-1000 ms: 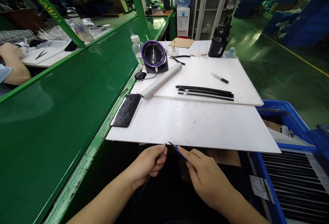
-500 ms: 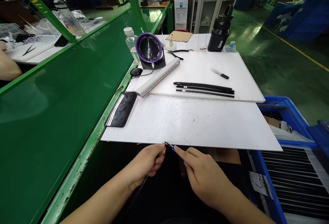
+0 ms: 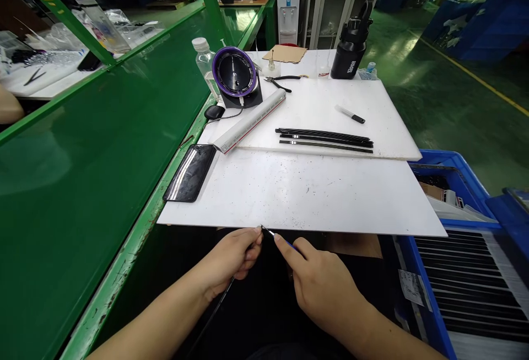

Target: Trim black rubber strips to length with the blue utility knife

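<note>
Two hands are meeting just below the near edge of the white worktop (image 3: 306, 194). The left hand (image 3: 231, 258) is pinching the upper end of a thin black strip (image 3: 215, 313), fingers closed on it. That strip is running on a slant from lower left, down by the lap, up toward the right, its top end pointing at the board's edge. The right hand (image 3: 320, 288) is gripping a small blue-handled tool (image 3: 278, 237), its tip touching the strip's end. Keeping the pinch close to the tip would, I judge, be steadying the work
</note>
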Motion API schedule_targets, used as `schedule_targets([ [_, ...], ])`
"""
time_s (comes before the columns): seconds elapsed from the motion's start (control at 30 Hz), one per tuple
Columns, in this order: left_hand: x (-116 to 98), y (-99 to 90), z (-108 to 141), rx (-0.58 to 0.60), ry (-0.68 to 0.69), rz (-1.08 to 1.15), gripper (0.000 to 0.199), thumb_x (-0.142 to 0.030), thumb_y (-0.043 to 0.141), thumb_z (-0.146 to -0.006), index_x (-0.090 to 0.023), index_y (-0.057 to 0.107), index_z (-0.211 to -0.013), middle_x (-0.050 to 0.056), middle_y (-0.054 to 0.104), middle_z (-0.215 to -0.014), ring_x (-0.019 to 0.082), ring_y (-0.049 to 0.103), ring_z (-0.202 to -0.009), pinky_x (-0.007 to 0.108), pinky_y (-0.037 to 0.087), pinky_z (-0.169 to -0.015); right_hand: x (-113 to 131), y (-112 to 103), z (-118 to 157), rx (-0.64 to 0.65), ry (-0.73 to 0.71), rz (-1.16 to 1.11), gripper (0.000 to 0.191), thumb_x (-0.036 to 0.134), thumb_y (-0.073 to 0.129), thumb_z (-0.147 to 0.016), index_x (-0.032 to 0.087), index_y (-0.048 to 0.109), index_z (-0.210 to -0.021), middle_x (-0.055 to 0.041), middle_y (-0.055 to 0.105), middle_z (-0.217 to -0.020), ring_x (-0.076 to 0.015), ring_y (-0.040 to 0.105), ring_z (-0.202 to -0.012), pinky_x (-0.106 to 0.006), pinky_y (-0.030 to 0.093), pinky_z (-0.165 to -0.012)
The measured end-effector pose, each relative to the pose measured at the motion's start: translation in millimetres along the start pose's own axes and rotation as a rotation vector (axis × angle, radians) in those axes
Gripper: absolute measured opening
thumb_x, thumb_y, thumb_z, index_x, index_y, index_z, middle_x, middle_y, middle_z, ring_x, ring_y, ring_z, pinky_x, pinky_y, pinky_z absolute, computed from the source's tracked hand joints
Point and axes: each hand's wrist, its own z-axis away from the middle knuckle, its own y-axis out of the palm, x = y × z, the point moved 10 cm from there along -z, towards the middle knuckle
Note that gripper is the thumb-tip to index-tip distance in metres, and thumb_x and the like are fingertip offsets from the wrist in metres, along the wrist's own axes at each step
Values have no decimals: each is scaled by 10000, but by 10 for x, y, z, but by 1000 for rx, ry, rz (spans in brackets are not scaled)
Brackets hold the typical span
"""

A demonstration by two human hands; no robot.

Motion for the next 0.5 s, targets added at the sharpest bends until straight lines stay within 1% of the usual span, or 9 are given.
schedule_targets([
  [0.17, 8, -15, -4, 2, 7, -1, 363, -540, 545, -829, -191, 451, -794, -80, 342, -574, 37, 178, -457, 177, 112, -420, -50, -58, -4, -27, 26, -189, 620, 108, 383, -931, 279, 441, -1524, -38, 647, -1038, -133, 601, -654, -259, 445, -578],
  [0.27, 14, -24, -7, 7, 9, 3, 365, -542, 553, -822, -194, 449, -791, -80, 340, -573, 39, 179, -456, 176, 112, -418, -56, -88, -10, -32, 27, -234, 619, 104, 377, -930, 278, 446, -1520, -33, 646, -1039, -129, 604, -670, -252, 462, -602],
  [0.4, 8, -22, -12, 14, 7, 3, 372, -549, 567, -805, -197, 450, -788, -79, 337, -572, 41, 178, -453, 175, 110, -414, -36, -82, -10, -22, 13, -177, 629, 108, 387, -921, 276, 440, -1524, -34, 646, -1033, -132, 602, -655, -254, 441, -579],
  [0.5, -2, -17, -20, 19, 10, -2, 386, -560, 581, -792, -198, 447, -782, -78, 336, -574, 41, 177, -453, 173, 110, -413, -5, -53, -4, -16, -8, -58, 638, 112, 388, -918, 268, 423, -1536, -40, 646, -1020, -138, 583, -607, -271, 380, -517],
])
